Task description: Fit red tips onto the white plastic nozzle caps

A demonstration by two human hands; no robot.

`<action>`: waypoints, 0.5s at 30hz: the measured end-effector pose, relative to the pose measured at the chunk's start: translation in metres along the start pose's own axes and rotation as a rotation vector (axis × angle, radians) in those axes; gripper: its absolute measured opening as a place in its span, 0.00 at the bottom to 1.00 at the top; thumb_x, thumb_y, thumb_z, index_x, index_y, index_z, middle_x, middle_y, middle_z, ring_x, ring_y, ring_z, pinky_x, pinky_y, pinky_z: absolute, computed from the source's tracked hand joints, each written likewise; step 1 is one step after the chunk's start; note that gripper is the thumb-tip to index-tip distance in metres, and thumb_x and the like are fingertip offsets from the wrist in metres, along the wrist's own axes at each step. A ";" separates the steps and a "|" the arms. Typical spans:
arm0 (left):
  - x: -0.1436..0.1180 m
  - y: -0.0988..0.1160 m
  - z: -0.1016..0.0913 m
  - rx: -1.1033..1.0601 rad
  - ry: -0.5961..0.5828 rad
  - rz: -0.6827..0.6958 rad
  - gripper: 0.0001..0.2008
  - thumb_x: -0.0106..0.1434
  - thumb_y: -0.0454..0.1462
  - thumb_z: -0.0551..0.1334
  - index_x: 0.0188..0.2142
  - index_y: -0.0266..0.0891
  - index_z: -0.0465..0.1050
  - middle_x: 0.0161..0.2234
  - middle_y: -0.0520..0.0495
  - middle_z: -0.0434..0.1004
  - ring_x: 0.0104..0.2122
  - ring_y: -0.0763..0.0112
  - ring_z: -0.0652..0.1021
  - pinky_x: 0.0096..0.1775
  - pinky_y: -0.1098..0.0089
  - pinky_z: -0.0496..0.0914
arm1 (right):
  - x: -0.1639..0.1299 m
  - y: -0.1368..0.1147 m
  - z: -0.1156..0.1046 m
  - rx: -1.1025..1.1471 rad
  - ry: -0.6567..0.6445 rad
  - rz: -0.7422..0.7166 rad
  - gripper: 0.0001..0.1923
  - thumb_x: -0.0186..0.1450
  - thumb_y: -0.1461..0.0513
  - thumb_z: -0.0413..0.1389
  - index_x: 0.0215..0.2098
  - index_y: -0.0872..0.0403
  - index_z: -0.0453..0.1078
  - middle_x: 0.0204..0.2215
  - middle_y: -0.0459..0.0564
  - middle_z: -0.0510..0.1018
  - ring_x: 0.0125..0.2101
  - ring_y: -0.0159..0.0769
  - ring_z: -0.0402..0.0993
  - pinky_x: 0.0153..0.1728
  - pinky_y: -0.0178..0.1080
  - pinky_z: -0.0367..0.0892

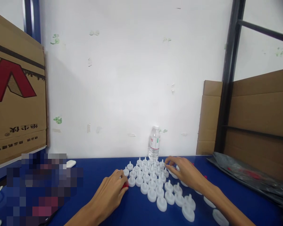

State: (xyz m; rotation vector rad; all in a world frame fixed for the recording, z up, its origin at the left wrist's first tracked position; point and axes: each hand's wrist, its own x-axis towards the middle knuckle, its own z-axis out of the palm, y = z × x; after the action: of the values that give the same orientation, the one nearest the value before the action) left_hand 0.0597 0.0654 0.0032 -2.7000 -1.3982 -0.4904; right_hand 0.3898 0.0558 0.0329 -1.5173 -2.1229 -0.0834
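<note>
- The white caps (pixel 152 196) are translucent, round and low, each with a narrow spout pointing up.
- They stand crowded together on the blue desk (pixel 91 168), between and in front of my two hands; I count over thirty, though overlap hides the exact number.
- My left hand (pixel 112 190) is curled closed around one small red piece (pixel 125 185), just beside the caps' left edge.
- My right hand (pixel 182 169) has its fingers bent at the far right caps; I cannot tell whether they grip one.
- Two flat white discs (pixel 219 217) show plainly right of my right forearm, with others partly hidden by it.
- One clear bottle (pixel 154 142) stands upright behind the caps, near the white wall (pixel 132 78).
- One plastic bag (pixel 250 174) lies at the right.
</note>
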 end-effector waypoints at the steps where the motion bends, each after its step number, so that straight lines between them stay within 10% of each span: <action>1: 0.000 0.000 0.001 -0.012 0.005 0.001 0.09 0.68 0.31 0.56 0.39 0.43 0.75 0.43 0.47 0.76 0.41 0.63 0.76 0.35 0.69 0.66 | 0.000 0.001 0.000 -0.005 -0.022 -0.007 0.13 0.72 0.53 0.48 0.43 0.48 0.73 0.35 0.48 0.81 0.36 0.43 0.77 0.36 0.42 0.65; 15: -0.004 0.014 -0.011 -0.202 0.188 0.034 0.09 0.70 0.34 0.51 0.38 0.43 0.70 0.36 0.50 0.76 0.33 0.66 0.79 0.35 0.69 0.69 | -0.002 0.008 0.003 -0.004 -0.199 0.100 0.08 0.67 0.59 0.54 0.36 0.50 0.74 0.25 0.45 0.82 0.26 0.37 0.76 0.25 0.35 0.58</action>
State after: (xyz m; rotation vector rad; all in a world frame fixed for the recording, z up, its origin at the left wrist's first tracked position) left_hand 0.0660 0.0514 0.0136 -2.7350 -1.3159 -0.9020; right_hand 0.3962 0.0575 0.0277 -1.6928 -2.1943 0.1033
